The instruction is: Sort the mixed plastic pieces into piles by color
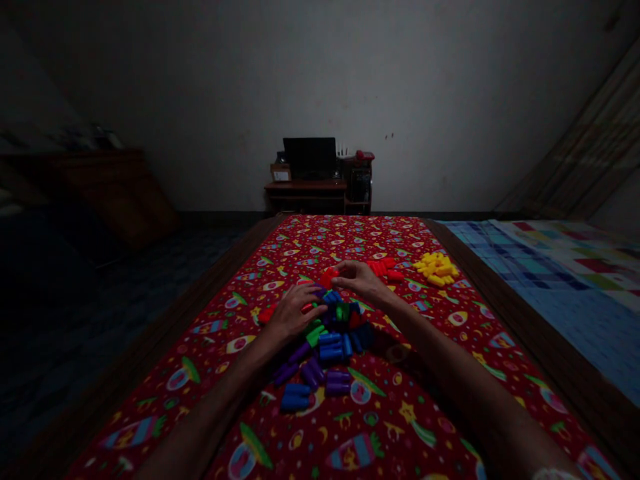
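Many plastic building blocks, chiefly blue, purple and green, make up a loose mixed pile [331, 347] on a printed red cloth [350, 227]. At the mixed pile's far edge, the right hand [363, 280] seems to pinch a red block [328, 277] between thumb and forefinger. The left hand [294, 310] lies over the mixed pile's left side, fingers spread and thumb apart; whether it presses on any block underneath, I cannot tell.

For lifting out the red block, a light fingertip grip on its sides should serve best, with a straight rise before any sideways travel, so that neighbours are not dragged along. The left hand would do well to steady the surrounding blocks gently. In the jumbled middle of the mixed pile, one block may well bring another with it; the purple block [339, 383] and the blue block [295, 398] at its near side should come up more cleanly. In this dim light, dark blue and purple are easily confused.

The blocks lie directly on the cloth rather than in a tray. Beyond the mixed pile to the right is a red cluster [384, 267], and farther right a yellow cluster [436, 268]. Well beyond the mixed pile, slightly left, a cardboard box [281, 173] stands on a computer desk [305, 187]; its contents do not show.
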A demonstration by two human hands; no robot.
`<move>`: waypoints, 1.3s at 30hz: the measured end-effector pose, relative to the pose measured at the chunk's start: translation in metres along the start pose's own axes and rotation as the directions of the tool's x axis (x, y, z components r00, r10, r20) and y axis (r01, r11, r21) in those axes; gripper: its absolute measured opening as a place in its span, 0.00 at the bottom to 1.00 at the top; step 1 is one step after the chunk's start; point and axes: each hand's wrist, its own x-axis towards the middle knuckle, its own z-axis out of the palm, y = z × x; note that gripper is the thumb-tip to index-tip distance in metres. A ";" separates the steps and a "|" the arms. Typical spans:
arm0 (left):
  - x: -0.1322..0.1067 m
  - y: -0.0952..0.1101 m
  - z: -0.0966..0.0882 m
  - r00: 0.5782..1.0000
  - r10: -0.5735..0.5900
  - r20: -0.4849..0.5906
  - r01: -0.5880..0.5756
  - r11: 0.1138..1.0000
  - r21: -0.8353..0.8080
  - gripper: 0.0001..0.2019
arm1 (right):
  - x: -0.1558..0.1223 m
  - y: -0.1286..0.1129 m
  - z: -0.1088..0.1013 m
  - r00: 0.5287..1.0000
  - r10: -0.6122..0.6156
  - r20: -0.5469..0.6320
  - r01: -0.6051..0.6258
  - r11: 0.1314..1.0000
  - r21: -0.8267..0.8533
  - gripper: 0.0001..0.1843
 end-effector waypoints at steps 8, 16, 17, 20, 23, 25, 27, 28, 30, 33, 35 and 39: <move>-0.003 -0.017 -0.032 0.969 -0.166 0.184 0.152 0.984 0.092 0.18 | -0.002 0.004 -0.087 0.901 -0.055 -0.431 -0.291 0.661 -0.692 0.10; 0.000 -0.004 -0.023 0.975 -0.215 -0.063 0.207 0.971 -0.115 0.29 | -0.011 -0.005 -0.050 0.955 -0.210 -0.212 -0.050 0.587 -0.808 0.16; 0.000 0.000 -0.022 0.975 -0.211 -0.077 0.198 0.970 -0.143 0.28 | -0.012 -0.008 -0.034 0.979 -0.185 -0.091 0.052 0.652 -0.757 0.15; 0.000 0.012 -0.019 0.983 -0.168 -0.069 0.153 0.971 -0.183 0.27 | -0.015 -0.012 0.005 0.968 -0.128 0.218 0.237 0.758 -0.608 0.14; 0.000 0.016 -0.018 0.991 -0.122 -0.048 0.110 0.972 -0.209 0.27 | -0.015 -0.013 0.011 0.961 -0.138 0.238 0.265 0.703 -0.660 0.13; 0.000 0.011 -0.020 0.989 -0.124 -0.074 0.109 0.977 -0.183 0.24 | -0.011 -0.011 -0.008 0.978 -0.163 0.128 0.205 0.648 -0.734 0.13; 0.000 0.001 -0.024 0.983 -0.140 -0.119 0.127 0.986 -0.112 0.20 | -0.007 -0.007 -0.040 0.980 -0.195 -0.046 0.082 0.599 -0.796 0.16; 0.000 -0.005 -0.027 0.980 -0.144 -0.138 0.135 0.988 -0.069 0.19 | -0.006 -0.004 -0.057 0.967 -0.208 -0.144 0.001 0.575 -0.818 0.16; 0.000 -0.020 -0.032 0.976 -0.147 -0.162 0.150 0.989 0.010 0.17 | -0.005 0.005 -0.089 0.930 -0.210 -0.301 -0.149 0.534 -0.832 0.16; -0.004 -0.046 -0.037 0.969 -0.174 -0.173 0.190 0.978 0.083 0.17 | -0.009 0.018 -0.118 0.899 -0.126 -0.419 -0.308 0.496 -0.812 0.16; -0.009 -0.062 -0.038 0.957 -0.222 -0.187 0.243 0.965 0.102 0.18 | -0.013 0.024 -0.124 0.869 -0.106 -0.484 -0.385 0.471 -0.794 0.16; -0.020 -0.081 -0.035 0.911 -0.339 -0.234 0.365 0.928 0.079 0.21 | -0.011 0.020 -0.109 0.820 -0.241 -0.519 -0.352 0.502 -0.790 0.16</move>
